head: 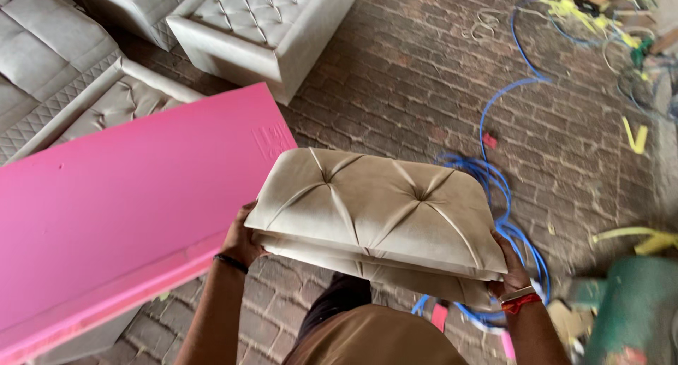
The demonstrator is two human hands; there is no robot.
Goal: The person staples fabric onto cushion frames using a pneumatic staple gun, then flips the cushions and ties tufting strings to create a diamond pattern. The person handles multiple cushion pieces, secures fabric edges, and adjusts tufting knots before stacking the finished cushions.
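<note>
We hold a stack of beige, button-tufted velvet cushion panels [378, 217] at the centre of the frame, raised above the brick floor [395, 90]. Our left hand [242, 239] grips the stack's left edge, fingers tucked under and hidden, thumb side against the fabric. Our right hand [510, 270] clasps the right edge; its fingers also vanish beneath the panels, so we cannot tell how far they curl. The stack shows at least two layers; the lower ones show only as thin edges under the top one.

A large pink rigid foam slab [134, 202] fills the left of the frame, cut off at the left and bottom borders, and its right edge lies just behind our left hand. In the upper left, grey quilted sofa sections [49, 54] and a grey tufted ottoman [261, 26] are partly cropped by the frame.

A blue coiled hose [494, 181] runs from the upper right down behind the cushions, partly hidden by them. At the lower right a green object [632, 308] is blurred and hard to identify. Yellow scraps [635, 135] lie scattered at the upper right.
</note>
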